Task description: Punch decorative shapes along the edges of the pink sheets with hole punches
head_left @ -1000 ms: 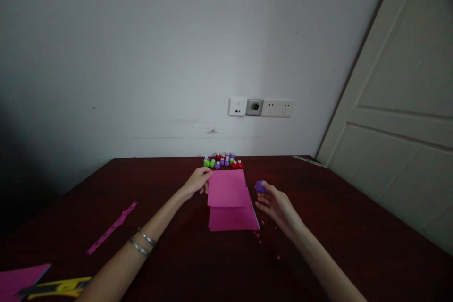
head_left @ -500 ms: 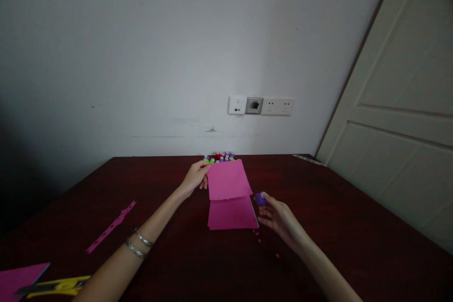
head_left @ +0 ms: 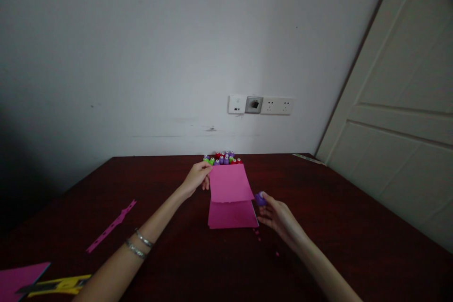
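Note:
A pink sheet of paper [head_left: 230, 183] is pinched at its far left corner by my left hand [head_left: 197, 178]. Under its near edge lies another pink sheet [head_left: 233, 215], which seems to top a small stack on the table. In my right hand [head_left: 281, 217] is a small purple paper punch [head_left: 261, 198], the thumb on its white top. The punch is at the right corner of the upper sheet; whether the paper's edge sits inside it I cannot tell. Small pink paper bits [head_left: 257, 233] lie near the stack's right corner.
Several small red, green and purple punches [head_left: 222, 158] stand by the wall. At left lie a pink strip with cut-outs [head_left: 111, 226], more pink paper [head_left: 21, 278] and a yellow utility knife [head_left: 58, 286]. A thin strip [head_left: 309, 159] lies at the far right.
The upper pink sheet has shifted slightly right and nearer to me, so more of the punches behind it show. My left hand moved a little right with it; the right hand barely moved.

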Demonstrator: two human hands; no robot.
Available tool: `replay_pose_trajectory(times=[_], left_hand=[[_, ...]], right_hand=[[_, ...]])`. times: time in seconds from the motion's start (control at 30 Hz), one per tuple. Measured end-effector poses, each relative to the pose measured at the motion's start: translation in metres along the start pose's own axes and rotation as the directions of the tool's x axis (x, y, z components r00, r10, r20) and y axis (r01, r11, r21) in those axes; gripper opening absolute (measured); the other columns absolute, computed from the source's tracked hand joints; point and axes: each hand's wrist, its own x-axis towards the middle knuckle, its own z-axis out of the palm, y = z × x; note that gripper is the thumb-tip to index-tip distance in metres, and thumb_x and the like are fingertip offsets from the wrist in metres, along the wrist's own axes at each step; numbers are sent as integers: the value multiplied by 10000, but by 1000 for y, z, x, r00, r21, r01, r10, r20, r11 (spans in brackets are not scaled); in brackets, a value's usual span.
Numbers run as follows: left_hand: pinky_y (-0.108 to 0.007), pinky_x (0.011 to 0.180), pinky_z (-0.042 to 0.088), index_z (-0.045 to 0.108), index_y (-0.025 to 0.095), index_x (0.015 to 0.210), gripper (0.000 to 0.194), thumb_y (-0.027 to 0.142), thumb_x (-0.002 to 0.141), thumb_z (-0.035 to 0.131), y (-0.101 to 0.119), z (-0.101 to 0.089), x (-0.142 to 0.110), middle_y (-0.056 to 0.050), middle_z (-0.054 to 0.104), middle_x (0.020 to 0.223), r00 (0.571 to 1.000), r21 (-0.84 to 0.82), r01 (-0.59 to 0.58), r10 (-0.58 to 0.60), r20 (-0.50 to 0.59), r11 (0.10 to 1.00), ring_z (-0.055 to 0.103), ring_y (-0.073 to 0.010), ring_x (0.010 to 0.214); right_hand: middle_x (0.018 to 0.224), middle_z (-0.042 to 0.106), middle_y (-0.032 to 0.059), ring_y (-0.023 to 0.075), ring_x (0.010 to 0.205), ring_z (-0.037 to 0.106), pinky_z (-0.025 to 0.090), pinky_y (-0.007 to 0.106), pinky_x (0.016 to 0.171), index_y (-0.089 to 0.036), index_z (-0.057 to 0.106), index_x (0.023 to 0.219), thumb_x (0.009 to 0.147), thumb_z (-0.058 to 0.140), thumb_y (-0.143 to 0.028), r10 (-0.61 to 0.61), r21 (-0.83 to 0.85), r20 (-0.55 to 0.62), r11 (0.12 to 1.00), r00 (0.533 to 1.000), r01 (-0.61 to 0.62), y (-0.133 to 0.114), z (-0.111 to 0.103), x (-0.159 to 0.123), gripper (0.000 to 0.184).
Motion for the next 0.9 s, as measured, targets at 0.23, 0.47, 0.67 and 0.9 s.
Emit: replay_pose_trajectory(times=[0.23,0.47,0.67,0.9], left_hand=[[-147,285,271,460,148,783,91,206,834,412,1,0,0,51,511,416,1000,6,-2,2,7,1000,465,-73,280],[-152,282,271,458,151,777,92,182,840,399,1,0,0,50,505,400,1000,14,10,-10,3,1000,456,-78,272],[-151,290,275,470,148,786,93,180,843,405,3,1,-1,45,505,408,1000,13,17,-17,0,1000,471,-78,287],[-149,295,280,474,145,787,101,178,847,399,4,2,-1,47,507,414,1000,27,14,-14,-7,1000,461,-74,282]], right_hand=[[509,564,-13,104,484,540,503,270,561,-143,613,650,611,725,-414,3,-12,31,1000,1000,-2,0,3,-4,296],[497,560,-14,104,474,537,502,271,556,-140,614,645,616,724,-407,3,-12,28,1000,1000,-3,0,3,-3,290],[497,561,-10,109,477,547,497,268,560,-141,619,639,637,709,-405,4,-31,30,999,1000,-4,0,4,-5,278],[502,564,-12,109,480,544,493,269,561,-151,617,649,634,712,-397,-2,-39,37,999,999,3,0,4,-5,264]])
